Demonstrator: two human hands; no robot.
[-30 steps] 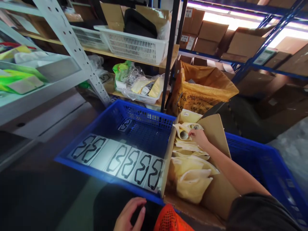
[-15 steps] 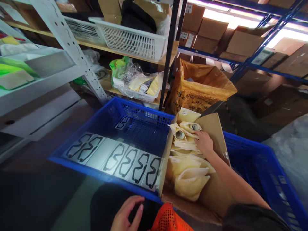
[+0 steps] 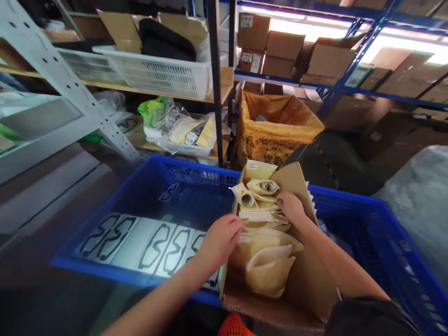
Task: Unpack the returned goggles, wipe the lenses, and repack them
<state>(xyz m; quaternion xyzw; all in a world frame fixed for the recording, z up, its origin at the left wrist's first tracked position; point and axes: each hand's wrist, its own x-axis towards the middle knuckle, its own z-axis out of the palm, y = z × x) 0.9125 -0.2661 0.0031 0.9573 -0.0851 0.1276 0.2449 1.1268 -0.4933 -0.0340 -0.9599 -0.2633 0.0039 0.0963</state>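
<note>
A cardboard box holds several yellowish padded envelopes standing in a row. Two of them at the far end are rolled up, with round openings facing me. My right hand reaches in from the right, its fingertips closed at the edge of an envelope just behind the rolls. Over the box's left wall is my left hand, fingers loosely bent and nothing visible in them. It hovers beside the envelopes; whether it touches any I cannot tell.
Under the box are blue plastic crates; the left one holds flat white packs with black outlines. Behind stand an orange-yellow sack, a white basket on a shelf and a dark shelf post. Clear plastic bulges at the right.
My left hand has come up from the bottom of the view to the box's left wall. My right hand stays at the envelopes. The camera view has shifted slightly.
</note>
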